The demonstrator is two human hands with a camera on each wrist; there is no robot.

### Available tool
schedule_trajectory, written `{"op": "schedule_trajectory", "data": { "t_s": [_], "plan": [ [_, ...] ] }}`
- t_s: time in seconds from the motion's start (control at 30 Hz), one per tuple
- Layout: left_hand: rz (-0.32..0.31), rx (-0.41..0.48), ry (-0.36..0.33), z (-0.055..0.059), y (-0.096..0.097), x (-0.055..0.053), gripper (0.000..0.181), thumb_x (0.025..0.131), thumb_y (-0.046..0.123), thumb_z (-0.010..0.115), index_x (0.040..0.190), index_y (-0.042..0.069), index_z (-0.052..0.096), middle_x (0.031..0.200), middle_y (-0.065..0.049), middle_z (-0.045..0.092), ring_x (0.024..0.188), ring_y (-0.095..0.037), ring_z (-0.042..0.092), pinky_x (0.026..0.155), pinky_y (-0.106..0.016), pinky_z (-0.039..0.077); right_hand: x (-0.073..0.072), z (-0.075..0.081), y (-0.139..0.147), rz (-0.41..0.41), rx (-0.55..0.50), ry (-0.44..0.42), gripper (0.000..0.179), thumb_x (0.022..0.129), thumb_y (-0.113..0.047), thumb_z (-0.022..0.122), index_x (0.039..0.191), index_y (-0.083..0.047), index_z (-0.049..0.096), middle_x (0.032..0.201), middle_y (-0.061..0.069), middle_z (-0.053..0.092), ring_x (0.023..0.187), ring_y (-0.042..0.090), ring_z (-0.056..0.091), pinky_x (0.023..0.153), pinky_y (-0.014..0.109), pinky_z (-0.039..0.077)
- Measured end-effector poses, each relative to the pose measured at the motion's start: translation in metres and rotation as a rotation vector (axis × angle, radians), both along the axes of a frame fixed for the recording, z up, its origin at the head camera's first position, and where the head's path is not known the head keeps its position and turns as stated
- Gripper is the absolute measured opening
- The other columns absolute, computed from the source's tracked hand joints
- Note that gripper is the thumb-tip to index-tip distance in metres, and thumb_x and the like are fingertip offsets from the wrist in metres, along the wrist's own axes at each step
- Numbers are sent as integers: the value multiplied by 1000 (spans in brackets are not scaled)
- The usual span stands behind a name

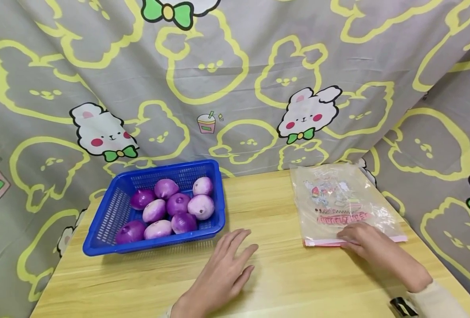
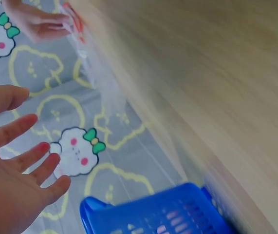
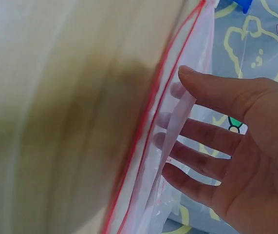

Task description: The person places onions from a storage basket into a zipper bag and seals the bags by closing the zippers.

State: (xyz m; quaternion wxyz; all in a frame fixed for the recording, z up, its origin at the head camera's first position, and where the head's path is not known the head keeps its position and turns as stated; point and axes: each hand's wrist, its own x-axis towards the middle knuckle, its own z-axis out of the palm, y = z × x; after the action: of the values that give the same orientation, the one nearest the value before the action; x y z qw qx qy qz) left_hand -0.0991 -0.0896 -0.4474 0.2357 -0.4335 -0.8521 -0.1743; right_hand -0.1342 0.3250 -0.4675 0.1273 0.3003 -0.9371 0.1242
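My right hand (image 1: 364, 242) holds the near, zip edge of a clear printed zip bag (image 1: 334, 207) lying flat on the right side of the table. In the right wrist view, the fingertips (image 3: 163, 119) show through a translucent layer of the bag, with the thumb on its other side. Two red lines run along the bag's mouth. My left hand (image 1: 223, 269) hovers over the middle of the table, fingers spread and holding nothing. Just beyond it to the left stands a blue plastic basket (image 1: 115, 207) with several purple onions (image 1: 177, 204) inside.
The wood-patterned table (image 1: 259, 198) meets a grey cartoon-print curtain (image 1: 243, 110) behind and at both sides. A black strap-like item (image 1: 403, 306) sits at the right sleeve.
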Motion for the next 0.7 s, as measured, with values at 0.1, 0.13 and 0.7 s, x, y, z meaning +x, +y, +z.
{"op": "schedule_trajectory", "data": {
  "t_s": [0.1,0.13,0.7],
  "plan": [
    [-10,-13,-24,0,9,1,42,88,21,71,127,11,61,146,-14,44,132,-31,43,109,-50,37,-3,3,-3,11,-5,27,13,77,-9,81,86,-16,76,83,-8,70,77,15,66,71,40,56],
    [-16,-16,-30,1,11,1,42,88,20,72,127,11,61,145,-13,45,132,-30,44,108,-49,37,-4,5,-5,8,-7,42,13,77,-7,80,85,-16,75,82,-9,70,76,14,66,71,39,55],
    [90,125,28,34,34,-22,36,97,28,62,127,9,60,134,-10,56,118,-25,56,98,-42,48,-16,75,-114,20,-79,460,9,84,-11,67,88,-5,72,83,7,73,80,30,66,76,46,48]
  ]
}}
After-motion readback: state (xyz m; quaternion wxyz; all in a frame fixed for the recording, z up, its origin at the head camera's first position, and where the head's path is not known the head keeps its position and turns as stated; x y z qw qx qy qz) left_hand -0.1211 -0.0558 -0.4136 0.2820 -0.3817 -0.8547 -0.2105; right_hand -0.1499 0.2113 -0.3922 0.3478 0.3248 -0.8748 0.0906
